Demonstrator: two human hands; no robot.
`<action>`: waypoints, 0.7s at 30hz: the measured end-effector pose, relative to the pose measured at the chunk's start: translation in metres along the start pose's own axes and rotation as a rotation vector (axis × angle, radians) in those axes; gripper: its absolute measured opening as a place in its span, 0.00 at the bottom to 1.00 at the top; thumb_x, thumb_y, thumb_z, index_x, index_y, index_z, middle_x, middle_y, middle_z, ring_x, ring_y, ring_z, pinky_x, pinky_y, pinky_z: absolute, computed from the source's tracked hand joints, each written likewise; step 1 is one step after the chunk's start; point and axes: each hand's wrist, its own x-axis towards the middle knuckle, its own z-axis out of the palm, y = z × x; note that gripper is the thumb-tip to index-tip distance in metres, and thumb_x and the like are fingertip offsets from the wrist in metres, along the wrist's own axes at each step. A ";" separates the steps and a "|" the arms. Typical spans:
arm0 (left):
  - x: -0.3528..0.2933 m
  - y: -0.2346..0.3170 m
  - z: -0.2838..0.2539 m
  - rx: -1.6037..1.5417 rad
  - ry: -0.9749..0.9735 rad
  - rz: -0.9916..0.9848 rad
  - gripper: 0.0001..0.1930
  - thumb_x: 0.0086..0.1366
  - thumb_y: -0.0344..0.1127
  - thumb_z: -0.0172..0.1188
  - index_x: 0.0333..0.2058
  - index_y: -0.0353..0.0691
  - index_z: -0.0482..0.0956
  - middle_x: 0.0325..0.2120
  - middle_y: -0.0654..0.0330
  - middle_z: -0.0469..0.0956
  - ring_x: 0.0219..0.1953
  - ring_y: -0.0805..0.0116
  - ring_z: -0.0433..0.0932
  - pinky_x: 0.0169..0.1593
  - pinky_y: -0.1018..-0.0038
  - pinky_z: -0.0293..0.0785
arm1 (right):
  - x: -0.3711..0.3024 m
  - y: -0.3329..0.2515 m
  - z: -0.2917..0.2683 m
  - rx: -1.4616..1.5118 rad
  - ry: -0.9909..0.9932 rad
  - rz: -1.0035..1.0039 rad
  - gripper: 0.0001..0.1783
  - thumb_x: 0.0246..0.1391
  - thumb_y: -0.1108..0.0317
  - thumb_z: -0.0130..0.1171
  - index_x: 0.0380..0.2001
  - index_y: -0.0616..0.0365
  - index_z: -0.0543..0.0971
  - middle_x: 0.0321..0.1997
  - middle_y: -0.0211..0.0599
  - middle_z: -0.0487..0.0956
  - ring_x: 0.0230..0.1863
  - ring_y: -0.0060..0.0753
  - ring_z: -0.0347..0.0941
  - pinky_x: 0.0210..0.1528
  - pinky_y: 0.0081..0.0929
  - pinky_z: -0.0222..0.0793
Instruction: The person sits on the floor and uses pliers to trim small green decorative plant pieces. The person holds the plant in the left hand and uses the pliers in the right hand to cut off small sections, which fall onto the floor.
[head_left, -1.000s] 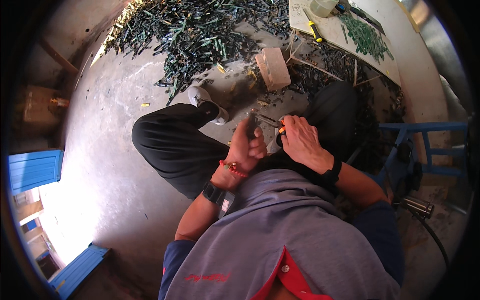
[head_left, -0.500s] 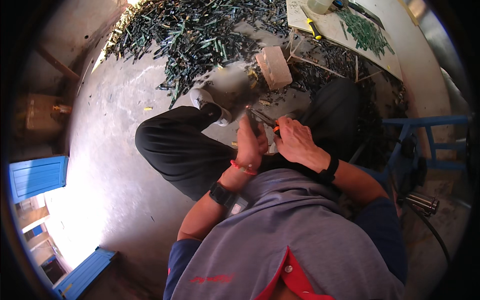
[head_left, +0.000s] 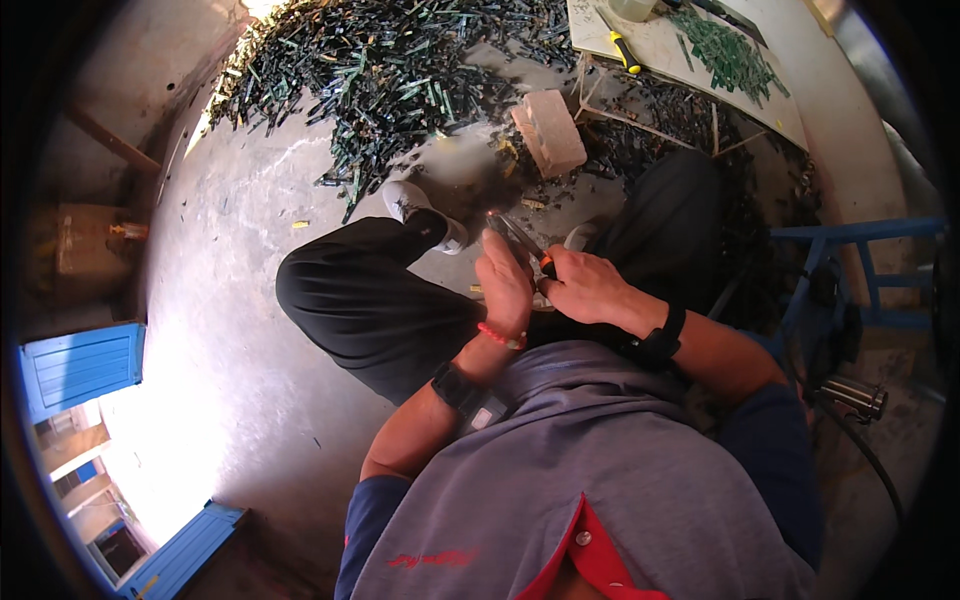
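I sit with knees apart over a concrete floor. My left hand (head_left: 507, 288) grips a thin dark strip (head_left: 515, 237) that sticks up and away from me. My right hand (head_left: 583, 290) is closed on a small tool with an orange handle (head_left: 547, 265), its tip against the strip's lower end. Both hands touch each other between my knees. A red band and a black watch sit on my left wrist, a black band on my right.
A big heap of dark green strips (head_left: 390, 70) covers the floor ahead. A pale brick (head_left: 549, 132) lies near my feet. A board (head_left: 690, 55) holds more green strips and a yellow-handled screwdriver (head_left: 625, 52). A blue metal frame (head_left: 850, 270) stands right; blue doors lie left.
My hands have shifted slightly forward and right, staying together on the strip and tool. The view has tilted a little.
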 end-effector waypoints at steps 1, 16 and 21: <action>0.001 0.000 0.000 -0.002 0.002 0.008 0.31 0.75 0.56 0.34 0.18 0.40 0.66 0.11 0.67 0.64 0.14 0.77 0.60 0.19 0.74 0.54 | 0.000 -0.001 -0.001 0.004 -0.004 -0.003 0.20 0.54 0.59 0.53 0.43 0.64 0.72 0.40 0.56 0.79 0.47 0.57 0.75 0.50 0.47 0.68; 0.004 -0.003 0.003 0.060 0.002 0.134 0.31 0.72 0.64 0.37 0.21 0.44 0.65 0.12 0.70 0.61 0.13 0.79 0.56 0.17 0.77 0.49 | 0.004 0.006 0.000 0.070 0.044 -0.095 0.21 0.51 0.62 0.53 0.42 0.69 0.73 0.38 0.61 0.79 0.44 0.60 0.76 0.50 0.47 0.69; 0.002 0.004 0.007 0.110 -0.003 0.185 0.31 0.72 0.64 0.37 0.20 0.44 0.65 0.12 0.70 0.62 0.13 0.79 0.58 0.17 0.76 0.51 | 0.002 0.008 0.002 0.189 0.052 -0.132 0.20 0.51 0.64 0.53 0.42 0.70 0.73 0.38 0.62 0.79 0.45 0.63 0.75 0.49 0.47 0.69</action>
